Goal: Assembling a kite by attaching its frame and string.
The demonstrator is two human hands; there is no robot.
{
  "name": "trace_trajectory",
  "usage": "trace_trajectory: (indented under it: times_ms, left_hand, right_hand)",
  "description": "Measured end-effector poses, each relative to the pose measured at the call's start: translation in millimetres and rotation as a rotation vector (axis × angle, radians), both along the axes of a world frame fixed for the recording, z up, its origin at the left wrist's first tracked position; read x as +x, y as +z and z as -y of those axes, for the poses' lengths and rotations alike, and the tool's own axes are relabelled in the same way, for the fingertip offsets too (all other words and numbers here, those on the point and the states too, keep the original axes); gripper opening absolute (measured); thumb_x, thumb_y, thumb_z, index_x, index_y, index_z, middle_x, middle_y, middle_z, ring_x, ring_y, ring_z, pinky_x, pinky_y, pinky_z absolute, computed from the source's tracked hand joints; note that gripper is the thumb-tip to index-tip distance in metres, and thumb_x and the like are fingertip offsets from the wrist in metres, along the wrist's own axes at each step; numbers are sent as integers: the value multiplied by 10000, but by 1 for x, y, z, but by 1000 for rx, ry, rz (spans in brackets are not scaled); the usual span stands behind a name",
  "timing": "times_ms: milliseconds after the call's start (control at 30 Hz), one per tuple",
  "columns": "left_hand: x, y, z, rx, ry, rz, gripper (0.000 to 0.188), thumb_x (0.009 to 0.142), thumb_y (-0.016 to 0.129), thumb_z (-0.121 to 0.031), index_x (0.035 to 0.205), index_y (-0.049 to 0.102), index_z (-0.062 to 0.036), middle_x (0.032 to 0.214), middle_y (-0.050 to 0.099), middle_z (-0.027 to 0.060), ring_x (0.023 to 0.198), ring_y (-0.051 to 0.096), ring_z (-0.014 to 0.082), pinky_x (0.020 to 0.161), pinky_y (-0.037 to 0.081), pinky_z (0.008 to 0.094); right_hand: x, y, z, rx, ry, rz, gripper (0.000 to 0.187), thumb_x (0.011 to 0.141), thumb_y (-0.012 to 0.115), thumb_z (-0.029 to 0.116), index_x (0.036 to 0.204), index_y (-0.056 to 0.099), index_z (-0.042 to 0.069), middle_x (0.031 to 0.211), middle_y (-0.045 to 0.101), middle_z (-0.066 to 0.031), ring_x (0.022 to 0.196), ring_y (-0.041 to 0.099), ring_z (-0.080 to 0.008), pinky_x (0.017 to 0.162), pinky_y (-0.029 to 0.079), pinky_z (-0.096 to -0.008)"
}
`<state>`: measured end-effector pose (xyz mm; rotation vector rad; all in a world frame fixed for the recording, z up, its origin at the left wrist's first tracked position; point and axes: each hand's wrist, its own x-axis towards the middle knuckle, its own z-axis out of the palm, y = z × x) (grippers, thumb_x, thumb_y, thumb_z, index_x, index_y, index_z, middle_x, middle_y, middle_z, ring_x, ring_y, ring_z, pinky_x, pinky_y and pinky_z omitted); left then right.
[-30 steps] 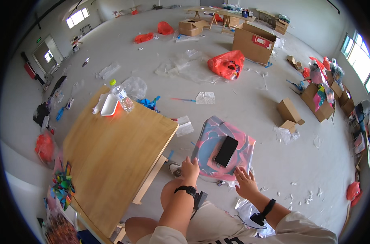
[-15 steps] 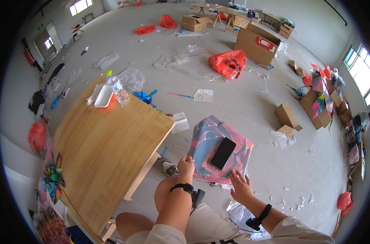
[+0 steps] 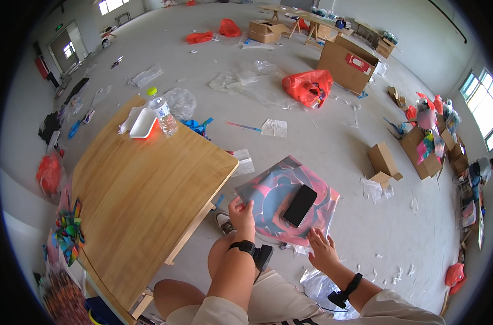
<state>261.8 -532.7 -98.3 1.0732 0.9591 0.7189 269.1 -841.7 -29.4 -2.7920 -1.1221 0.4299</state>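
Note:
A patterned sheet (image 3: pixel 265 203) in pink and blue-grey lies in front of me, over a support that I cannot make out. On it rests a black smartphone (image 3: pixel 300 206), tilted, its dark screen facing up. My left hand (image 3: pixel 242 218) pinches the sheet's left edge, thumb on top, and holds that side out. At the near right edge my right hand (image 3: pixel 323 250) lies with its fingers stretched out on the sheet. Both wrists wear black straps with small devices.
To the left stands a wooden table (image 3: pixel 154 189) bearing a water bottle (image 3: pixel 163 115) and a white tray (image 3: pixel 143 123). Cardboard boxes (image 3: pixel 348 65), a red plastic bag (image 3: pixel 308 88) and clear plastic scraps (image 3: pixel 249 81) are scattered over the grey floor.
My left hand has moved a little left and away from me, drawing the sheet's left side outward so that it spreads wider. My right hand and the smartphone stay nearly where they were.

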Motion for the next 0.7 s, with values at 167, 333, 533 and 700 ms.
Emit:
trace_trajectory:
  times_ms: [167,333,533,700]
  left_hand:
    - [-1,-19,-10,128,-10,61,387,860,815,-79,1158,582,0,962,691,109,846,666,168,791,551,282]
    - [2,-9,-6,273,-25,-66,278,866,809,-90,1060,635,4,888,714,86,781,689,160,731,564,283]
    - [1,-4,-6,354,-59,-150,210,912,773,-153,998,691,20,884,755,101,780,729,180,710,573,291]
    - [4,6,-3,470,-34,-299,201,909,771,-200,943,715,-10,907,698,113,825,679,243,747,547,358]
  right_hand:
    - [0,-1,-3,3,18,17,771,830,714,182,1535,416,90,1640,344,-100,1533,302,-286,1195,289,-544]
    - [0,-4,0,1,11,23,774,826,719,179,1533,419,89,1638,349,-101,1532,304,-287,1192,295,-544]
    - [-1,-4,-2,6,2,13,781,817,726,170,1532,421,90,1639,350,-100,1531,310,-289,1188,302,-548]
    - [-1,-3,-2,0,-11,-2,768,827,717,166,1533,420,106,1644,336,-89,1539,290,-279,1198,300,-560]
